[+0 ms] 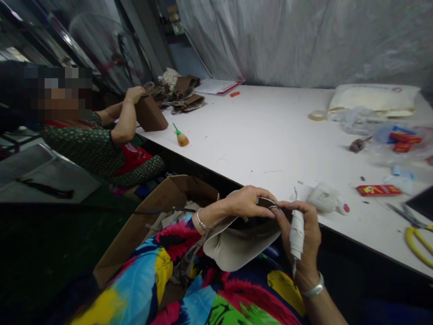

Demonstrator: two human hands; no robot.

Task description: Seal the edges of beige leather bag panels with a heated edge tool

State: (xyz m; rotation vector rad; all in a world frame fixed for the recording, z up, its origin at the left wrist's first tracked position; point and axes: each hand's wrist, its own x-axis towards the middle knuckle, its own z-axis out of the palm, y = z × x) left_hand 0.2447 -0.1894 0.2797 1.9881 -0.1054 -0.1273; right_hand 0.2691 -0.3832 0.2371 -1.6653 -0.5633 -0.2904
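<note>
Grip, two bare hands: left hand (248,203) closed on the upper rim of the pale piece; right hand (309,230) closed on the wrapped tool, fingertips meeting the same rim.

Pale piece (233,253): curved, open-topped, held above the lap beside the table's near edge. Probably light, pliable, firmer at the rim; best taken there, with both hands.

Wrapped tool (297,234): slim, roughly upright; likely light and rigid, best held by its white wrapping.

Surface: white table (257,135), threads and scraps strewn about; pale package (375,99), yellow-handled scissors (419,243), amber bottle (182,139), tape roll (317,115).

Room: grey sheeting (304,40) behind; large fan (108,49); co-worker (84,144) handling a brown piece (150,113); open carton (118,248) beside the lap.
</note>
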